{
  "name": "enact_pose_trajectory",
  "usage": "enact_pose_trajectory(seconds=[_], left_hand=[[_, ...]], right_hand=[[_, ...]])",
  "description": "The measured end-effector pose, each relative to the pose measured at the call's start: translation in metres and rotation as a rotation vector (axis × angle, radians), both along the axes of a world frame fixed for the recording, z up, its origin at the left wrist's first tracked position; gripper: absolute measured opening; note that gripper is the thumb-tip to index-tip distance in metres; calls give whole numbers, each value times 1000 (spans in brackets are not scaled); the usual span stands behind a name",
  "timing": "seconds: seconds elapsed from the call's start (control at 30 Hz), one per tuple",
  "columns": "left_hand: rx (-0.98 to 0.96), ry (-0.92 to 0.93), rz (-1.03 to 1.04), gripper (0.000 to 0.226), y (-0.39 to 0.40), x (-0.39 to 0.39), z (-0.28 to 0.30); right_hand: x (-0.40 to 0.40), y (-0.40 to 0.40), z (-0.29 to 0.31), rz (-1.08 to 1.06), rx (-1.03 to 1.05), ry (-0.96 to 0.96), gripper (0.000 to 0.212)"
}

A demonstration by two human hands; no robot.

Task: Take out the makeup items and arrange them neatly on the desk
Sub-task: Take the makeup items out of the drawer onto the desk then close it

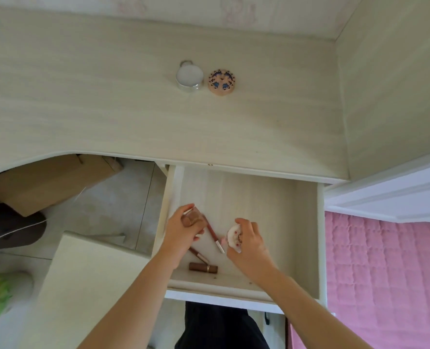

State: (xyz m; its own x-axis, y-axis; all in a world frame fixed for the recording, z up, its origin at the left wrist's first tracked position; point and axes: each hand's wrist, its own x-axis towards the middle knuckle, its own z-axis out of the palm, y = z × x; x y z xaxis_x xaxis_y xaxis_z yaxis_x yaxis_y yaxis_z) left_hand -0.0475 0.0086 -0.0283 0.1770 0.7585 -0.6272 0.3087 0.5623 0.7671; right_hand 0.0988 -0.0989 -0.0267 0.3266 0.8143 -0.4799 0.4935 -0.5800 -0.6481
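Both hands are inside the open drawer [307, 222] below the pale desk [108, 102]. My left hand [181, 235] grips a brown square bottle [192, 217]. My right hand [249, 243] holds a small round white compact with red dots [234, 236]. Between the hands lies a dark red pencil with a silver cap [213, 234]. A second pencil [198, 255] and a brown lipstick tube [203, 267] lie near the drawer's front. On the desk stand a round silver tin [189, 76] and a round patterned compact [221, 83], side by side.
A cardboard box [50, 182] sits under the desk at left. A pale stool top [88, 285] is left of the drawer. A pink quilted bed [385, 273] lies to the right, a side panel [397, 84] rises on the desk's right.
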Motion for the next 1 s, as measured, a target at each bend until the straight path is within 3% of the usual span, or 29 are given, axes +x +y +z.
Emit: enact_pose_trajectory(seconds=[0.33, 0.63, 0.83, 1.0], left_hand=[[89, -65, 112, 30, 43, 5, 71], [253, -45, -83, 8, 139, 34, 89], [370, 119, -361, 10, 207, 56, 74], [395, 218, -427, 13, 235, 67, 65]], right_hand=[[23, 54, 71, -49, 170, -12, 61], [46, 146, 94, -91, 213, -55, 63], [59, 208, 90, -52, 132, -90, 62], [63, 241, 85, 98, 94, -254, 62]])
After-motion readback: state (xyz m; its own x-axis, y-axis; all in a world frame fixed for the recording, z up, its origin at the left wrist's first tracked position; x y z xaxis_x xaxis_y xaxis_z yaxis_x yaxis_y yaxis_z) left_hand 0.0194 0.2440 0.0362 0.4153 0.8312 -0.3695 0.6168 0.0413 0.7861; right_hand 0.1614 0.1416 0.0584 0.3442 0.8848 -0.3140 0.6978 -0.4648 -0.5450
